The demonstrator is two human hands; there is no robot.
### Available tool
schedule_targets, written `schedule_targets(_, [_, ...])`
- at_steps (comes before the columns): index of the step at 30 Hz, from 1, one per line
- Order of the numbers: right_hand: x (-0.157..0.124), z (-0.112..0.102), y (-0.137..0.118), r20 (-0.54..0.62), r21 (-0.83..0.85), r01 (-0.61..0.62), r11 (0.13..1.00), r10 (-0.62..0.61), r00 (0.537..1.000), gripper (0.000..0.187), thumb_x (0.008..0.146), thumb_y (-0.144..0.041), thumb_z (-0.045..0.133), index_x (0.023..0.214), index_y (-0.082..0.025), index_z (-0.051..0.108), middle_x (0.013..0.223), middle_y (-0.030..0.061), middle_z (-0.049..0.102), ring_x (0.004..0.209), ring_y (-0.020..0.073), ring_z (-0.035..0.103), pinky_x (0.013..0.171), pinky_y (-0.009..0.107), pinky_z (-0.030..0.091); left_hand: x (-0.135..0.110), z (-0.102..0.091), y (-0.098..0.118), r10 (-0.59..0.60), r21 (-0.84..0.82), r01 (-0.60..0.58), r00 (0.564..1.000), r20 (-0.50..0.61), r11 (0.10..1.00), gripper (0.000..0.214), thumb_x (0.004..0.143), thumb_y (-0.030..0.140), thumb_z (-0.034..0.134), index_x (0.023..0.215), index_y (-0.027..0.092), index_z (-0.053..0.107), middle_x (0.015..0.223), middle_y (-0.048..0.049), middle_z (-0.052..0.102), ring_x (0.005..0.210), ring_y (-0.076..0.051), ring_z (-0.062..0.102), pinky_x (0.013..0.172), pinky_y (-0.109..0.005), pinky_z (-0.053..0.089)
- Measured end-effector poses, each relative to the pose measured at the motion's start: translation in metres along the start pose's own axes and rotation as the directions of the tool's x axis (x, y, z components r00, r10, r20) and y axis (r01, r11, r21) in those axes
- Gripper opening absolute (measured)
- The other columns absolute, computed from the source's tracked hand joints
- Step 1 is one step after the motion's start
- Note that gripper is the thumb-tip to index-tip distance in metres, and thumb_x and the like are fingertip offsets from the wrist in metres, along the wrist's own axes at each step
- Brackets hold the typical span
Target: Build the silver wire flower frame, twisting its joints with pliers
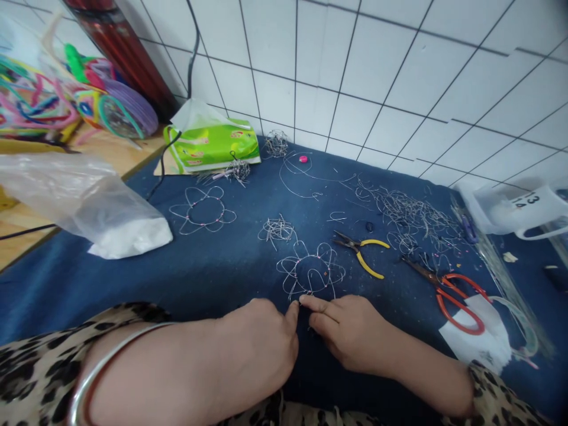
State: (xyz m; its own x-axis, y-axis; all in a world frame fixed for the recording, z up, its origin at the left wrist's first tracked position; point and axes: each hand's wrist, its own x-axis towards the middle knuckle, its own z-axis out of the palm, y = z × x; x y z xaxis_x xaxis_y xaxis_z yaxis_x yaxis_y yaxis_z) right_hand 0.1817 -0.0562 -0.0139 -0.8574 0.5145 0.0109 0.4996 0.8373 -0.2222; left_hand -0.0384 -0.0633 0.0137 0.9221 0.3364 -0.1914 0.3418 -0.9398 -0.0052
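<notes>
A wire flower (311, 272) with small pink beads lies on the blue cloth (213, 272) just beyond my fingers. My left hand (261, 343) and my right hand (350, 331) meet at its near edge, fingertips pinched together on the wire there. Both hands are closed in a pinch. A silver bangle (106, 361) sits on my left wrist.
A second wire flower (203, 210) lies to the left. Yellow-handled pliers (364, 251) and red-handled scissors (452, 293) lie to the right, near a heap of cut wire (408, 213). A plastic bag (89, 207), green tissue pack (213, 145) and white container (515, 207) border the cloth.
</notes>
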Motion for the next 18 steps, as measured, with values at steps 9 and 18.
schedule_targets(9, [0.001,-0.001,0.000,-0.023,0.023,-0.016,1.000,0.016,1.000,0.018,0.082,-0.017,0.041,0.094,-0.018,0.054,0.131,0.0038,0.049,0.072,0.0138,0.059,0.059,0.029,0.044,-0.001,-0.024,-0.008,0.025,-0.030,-0.023,0.998,0.061,0.999,0.011,0.072,0.014,0.054,0.081,0.015,0.061,0.089,-0.0126,0.066,0.047,-0.015,0.053,0.042,-0.027,0.031])
schedule_targets(18, [-0.001,0.002,0.001,-0.058,0.025,-0.002,1.000,0.003,0.998,0.021,0.079,-0.016,0.043,0.097,-0.018,0.054,0.130,0.0034,0.050,0.073,0.0152,0.059,0.060,0.031,0.046,0.003,-0.026,-0.023,-0.045,-0.022,0.046,0.998,0.032,0.999,0.015,0.071,0.016,0.056,0.086,0.015,0.061,0.089,-0.0132,0.067,0.049,-0.015,0.056,0.041,-0.025,0.033])
